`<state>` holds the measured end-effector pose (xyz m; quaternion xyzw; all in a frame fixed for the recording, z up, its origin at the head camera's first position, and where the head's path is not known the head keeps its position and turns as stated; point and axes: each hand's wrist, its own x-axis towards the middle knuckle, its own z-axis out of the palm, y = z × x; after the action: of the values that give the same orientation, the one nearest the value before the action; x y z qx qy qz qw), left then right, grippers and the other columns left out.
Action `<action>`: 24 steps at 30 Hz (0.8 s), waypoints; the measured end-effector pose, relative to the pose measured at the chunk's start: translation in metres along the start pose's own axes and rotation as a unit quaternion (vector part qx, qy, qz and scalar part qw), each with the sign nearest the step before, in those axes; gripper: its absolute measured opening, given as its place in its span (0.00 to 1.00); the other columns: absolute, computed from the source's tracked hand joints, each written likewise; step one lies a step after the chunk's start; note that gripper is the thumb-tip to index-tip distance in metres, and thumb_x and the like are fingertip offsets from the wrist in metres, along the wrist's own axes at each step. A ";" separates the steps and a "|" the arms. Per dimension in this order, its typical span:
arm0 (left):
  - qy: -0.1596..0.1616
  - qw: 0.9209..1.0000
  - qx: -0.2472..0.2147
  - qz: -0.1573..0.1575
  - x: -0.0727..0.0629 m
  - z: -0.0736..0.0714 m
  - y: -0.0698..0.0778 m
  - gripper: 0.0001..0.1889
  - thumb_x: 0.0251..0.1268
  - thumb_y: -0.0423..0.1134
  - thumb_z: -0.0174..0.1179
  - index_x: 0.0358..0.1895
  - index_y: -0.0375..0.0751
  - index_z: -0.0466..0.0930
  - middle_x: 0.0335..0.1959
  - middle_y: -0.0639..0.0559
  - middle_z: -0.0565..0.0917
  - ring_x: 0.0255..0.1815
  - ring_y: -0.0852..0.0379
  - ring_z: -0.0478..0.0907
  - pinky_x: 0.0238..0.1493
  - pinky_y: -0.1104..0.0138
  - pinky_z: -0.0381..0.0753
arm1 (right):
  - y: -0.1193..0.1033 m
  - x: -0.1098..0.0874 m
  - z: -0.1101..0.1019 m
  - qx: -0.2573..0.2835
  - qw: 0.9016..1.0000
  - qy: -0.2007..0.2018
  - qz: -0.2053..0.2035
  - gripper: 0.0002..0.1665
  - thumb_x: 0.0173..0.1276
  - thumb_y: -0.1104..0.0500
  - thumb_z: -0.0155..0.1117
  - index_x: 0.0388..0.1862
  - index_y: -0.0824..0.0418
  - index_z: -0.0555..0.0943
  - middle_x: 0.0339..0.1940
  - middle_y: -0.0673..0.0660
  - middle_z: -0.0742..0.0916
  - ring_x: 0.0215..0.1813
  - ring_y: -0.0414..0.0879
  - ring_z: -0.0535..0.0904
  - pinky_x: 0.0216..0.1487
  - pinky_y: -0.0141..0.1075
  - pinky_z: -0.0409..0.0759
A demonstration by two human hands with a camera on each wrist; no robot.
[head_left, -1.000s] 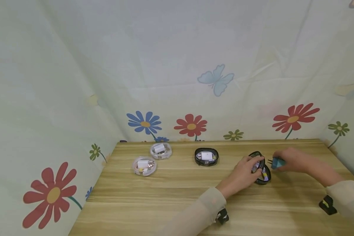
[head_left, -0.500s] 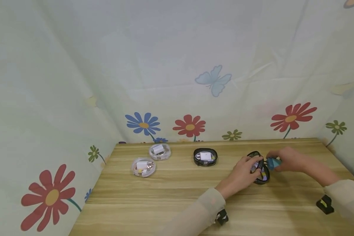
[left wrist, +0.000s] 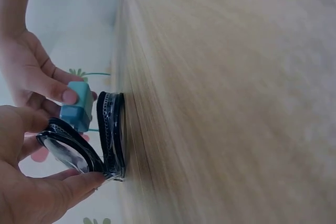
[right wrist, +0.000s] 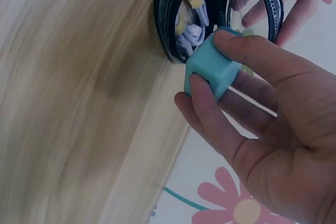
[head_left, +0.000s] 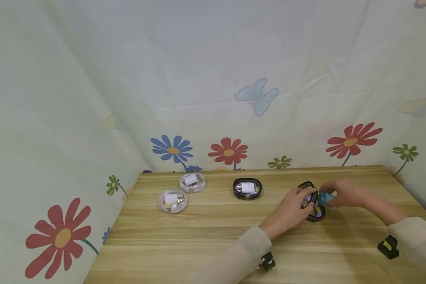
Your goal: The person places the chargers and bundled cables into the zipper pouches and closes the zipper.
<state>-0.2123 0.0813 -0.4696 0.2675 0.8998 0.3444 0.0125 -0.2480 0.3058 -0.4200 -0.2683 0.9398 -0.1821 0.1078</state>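
Note:
A teal charger plug [right wrist: 210, 69] is pinched between the thumb and fingers of my right hand [head_left: 348, 192], close against the mouth of a small black-edged zip case [right wrist: 164, 17]. Unzipped, the case stands on the table with its clear lid [left wrist: 68, 149] tilted up. My left hand [head_left: 291, 209] grips that lid between thumb and fingers, holding it away from the base. Inside the base lies a coiled lavender cable [right wrist: 193, 36] with yellow ties. The plug's prongs are hidden in the current views.
Further left, a second black zip case [head_left: 236, 192] holds a white charger. Two clear round cases [head_left: 161, 206] with white chargers and cables sit at the left of the wooden table [head_left: 184, 244]. A flowered curtain [head_left: 198, 79] hangs along the table's back edge.
My right hand has moved left with the charger plug, bringing it from beside the case up to its opening. The left hand keeps its hold on the lid.

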 end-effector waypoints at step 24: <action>0.015 0.998 -0.057 0.007 0.003 -0.001 -0.006 0.24 0.78 0.46 0.55 0.74 0.63 0.69 0.65 0.54 0.74 0.61 0.62 0.75 0.52 0.73 0.77 | -0.023 0.017 0.013 0.107 0.985 -0.021 0.132 0.23 0.65 0.57 0.69 0.43 0.80 0.78 0.33 0.62 0.85 0.30 0.49 0.86 0.34 0.41 0.87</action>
<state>-0.2181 0.0785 -0.4726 0.2672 0.8769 0.3993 0.0118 -0.2479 0.2748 -0.4250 -0.1324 0.9396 -0.2602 0.1788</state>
